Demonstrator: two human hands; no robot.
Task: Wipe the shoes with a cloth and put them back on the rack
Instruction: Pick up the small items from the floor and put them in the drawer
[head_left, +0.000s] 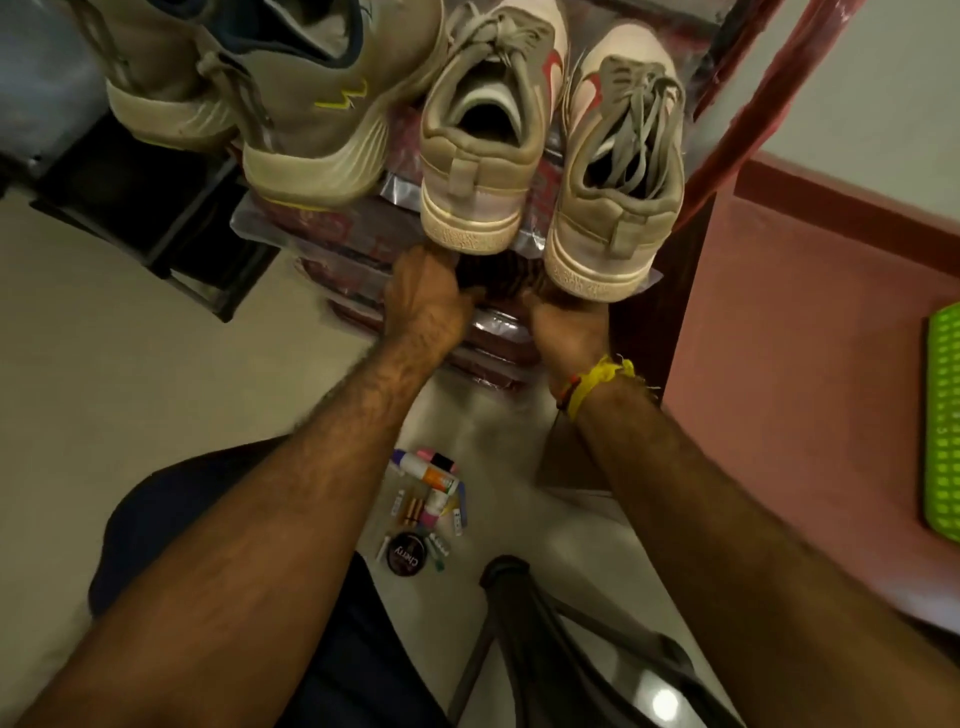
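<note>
Both hands' fingers vanish under the sneakers' heels, so the dark striped thing they're reaching for stays unidentifiable. Leftmost shoe is cropped by the frame, floor clutter labels mostly unreadable.

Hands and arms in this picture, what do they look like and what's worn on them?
Both forearms are bare and hairy, with no sleeves showing. The right hand has a yellow thread band knotted round the wrist, with a thin red-orange string beside it. The left hand wears nothing.
</note>
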